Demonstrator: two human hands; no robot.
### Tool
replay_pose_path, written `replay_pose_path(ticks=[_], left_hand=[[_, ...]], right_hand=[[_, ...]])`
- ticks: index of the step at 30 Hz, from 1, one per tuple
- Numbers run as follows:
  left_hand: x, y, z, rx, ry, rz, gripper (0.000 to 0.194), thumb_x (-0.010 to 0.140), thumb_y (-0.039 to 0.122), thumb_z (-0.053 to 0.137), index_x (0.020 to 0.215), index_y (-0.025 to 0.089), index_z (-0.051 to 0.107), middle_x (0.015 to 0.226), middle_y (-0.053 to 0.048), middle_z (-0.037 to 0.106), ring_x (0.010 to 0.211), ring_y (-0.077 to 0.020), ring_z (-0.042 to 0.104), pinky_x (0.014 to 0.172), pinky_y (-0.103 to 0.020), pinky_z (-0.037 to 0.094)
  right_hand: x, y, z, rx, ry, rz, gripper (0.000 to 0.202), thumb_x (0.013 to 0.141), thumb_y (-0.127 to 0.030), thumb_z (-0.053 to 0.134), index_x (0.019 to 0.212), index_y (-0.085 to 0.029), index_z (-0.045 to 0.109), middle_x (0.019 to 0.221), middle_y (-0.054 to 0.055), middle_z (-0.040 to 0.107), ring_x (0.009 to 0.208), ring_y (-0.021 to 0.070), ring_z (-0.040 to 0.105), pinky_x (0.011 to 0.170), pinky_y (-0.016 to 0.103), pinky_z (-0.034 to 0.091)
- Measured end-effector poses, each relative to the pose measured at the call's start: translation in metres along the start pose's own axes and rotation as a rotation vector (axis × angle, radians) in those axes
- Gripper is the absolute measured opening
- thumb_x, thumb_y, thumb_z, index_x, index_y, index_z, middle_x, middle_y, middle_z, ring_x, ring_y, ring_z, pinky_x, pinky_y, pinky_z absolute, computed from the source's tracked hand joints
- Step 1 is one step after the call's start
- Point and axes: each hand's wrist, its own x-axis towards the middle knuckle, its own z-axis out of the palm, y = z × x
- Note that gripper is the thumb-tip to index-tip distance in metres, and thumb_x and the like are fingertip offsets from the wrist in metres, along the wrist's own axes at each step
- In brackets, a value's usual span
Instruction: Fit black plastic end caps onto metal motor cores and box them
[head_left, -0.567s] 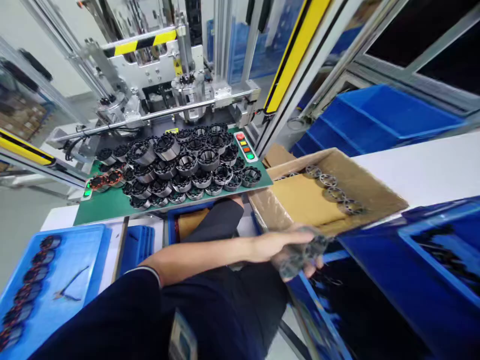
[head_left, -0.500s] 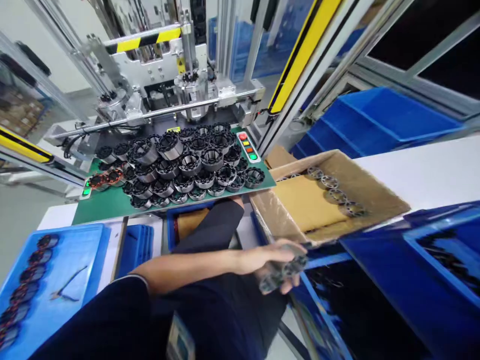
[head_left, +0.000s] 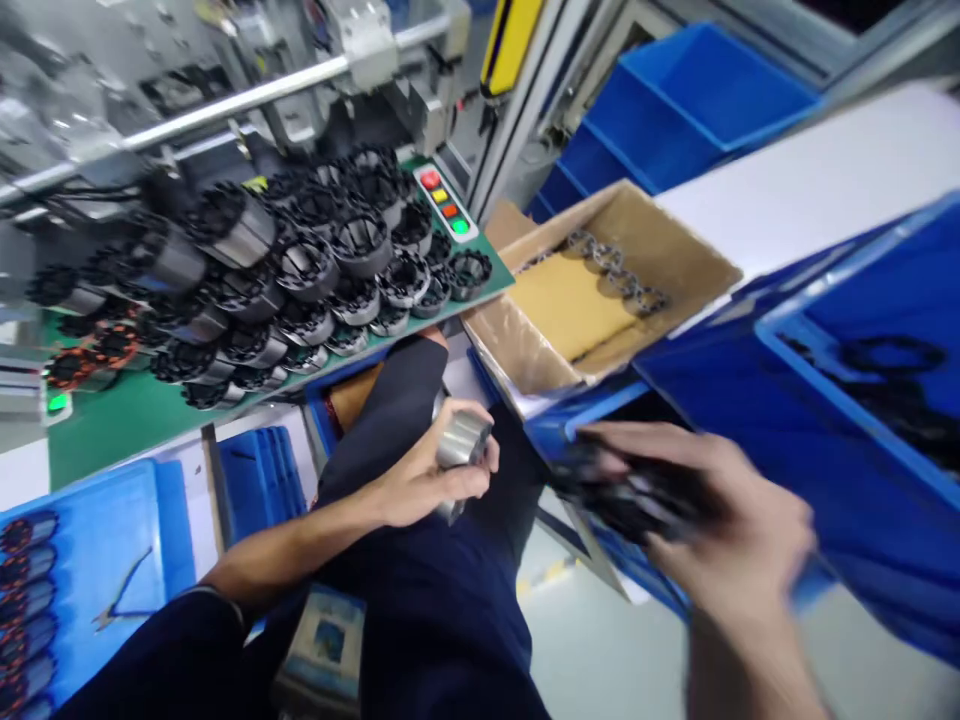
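Two hands: left hand point(head_left: 420, 480) fingers clasp metal stator point(head_left: 461, 440); right hand point(head_left: 720, 520) grips dark parts point(head_left: 637, 495); green table point(head_left: 135, 415).

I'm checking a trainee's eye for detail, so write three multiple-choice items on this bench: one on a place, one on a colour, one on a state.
1. Where does the open brown cardboard box sit?
A. right of the green work mat
B. on the pale blue tray
C. on the person's lap

2. What colour is the button nearest the machine on the small control panel?
A. blue
B. red
C. white

3. What is the left hand doing?
A. lying flat and empty
B. pressing a button
C. gripping a silver metal ring-shaped part

Answers: 1 A, the box stands beside the green work mat; 2 B, red tops the row; 3 C, fingers wrap the part.
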Motion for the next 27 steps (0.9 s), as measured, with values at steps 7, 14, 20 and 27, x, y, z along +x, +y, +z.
replay_pose_path(ticks=[7, 14, 20, 27], left_hand=[[-0.003, 0.017, 0.006, 0.296, 0.019, 0.247, 0.084, 0.105, 0.033, 0.11, 0.171, 0.027, 0.059, 0.147, -0.009, 0.069, 0.13, -0.0273, 0.073, 0.115, -0.035, 0.061], [-0.011, 0.025, 0.013, 0.325, 0.101, 0.244, 0.082, 0.106, 0.028, 0.105, 0.17, 0.031, 0.054, 0.149, -0.011, 0.067, 0.131, -0.0311, 0.072, 0.116, -0.045, 0.06], [-0.007, 0.027, 0.014, 0.304, 0.005, 0.262, 0.079, 0.108, 0.008, 0.092, 0.17, 0.027, 0.047, 0.137, -0.009, 0.071, 0.117, -0.0251, 0.075, 0.102, -0.041, 0.064], [-0.012, 0.022, 0.019, 0.316, 0.089, 0.269, 0.056, 0.124, 0.041, 0.086, 0.168, 0.024, 0.055, 0.131, -0.011, 0.071, 0.11, -0.025, 0.073, 0.09, -0.038, 0.06]], right_hand=[[0.004, -0.005, 0.071, 0.266, -0.017, 0.006, 0.042, 0.101, -0.003, 0.094, 0.138, -0.023, 0.093, 0.127, 0.009, 0.093, 0.116, 0.0267, 0.094, 0.099, 0.035, 0.079], [-0.01, -0.016, 0.062, 0.282, -0.149, 0.12, 0.063, 0.109, -0.027, 0.098, 0.171, -0.032, 0.085, 0.163, 0.012, 0.083, 0.112, 0.0257, 0.092, 0.104, 0.038, 0.079], [-0.029, -0.01, 0.082, 0.377, -0.045, 0.062, 0.079, 0.106, -0.023, 0.101, 0.181, -0.024, 0.077, 0.169, 0.018, 0.077, 0.124, 0.026, 0.086, 0.092, 0.034, 0.074], [-0.031, -0.021, 0.092, 0.316, 0.062, 0.13, 0.079, 0.092, -0.024, 0.112, 0.166, -0.026, 0.086, 0.144, 0.014, 0.087, 0.12, 0.0304, 0.087, 0.096, 0.042, 0.079]])
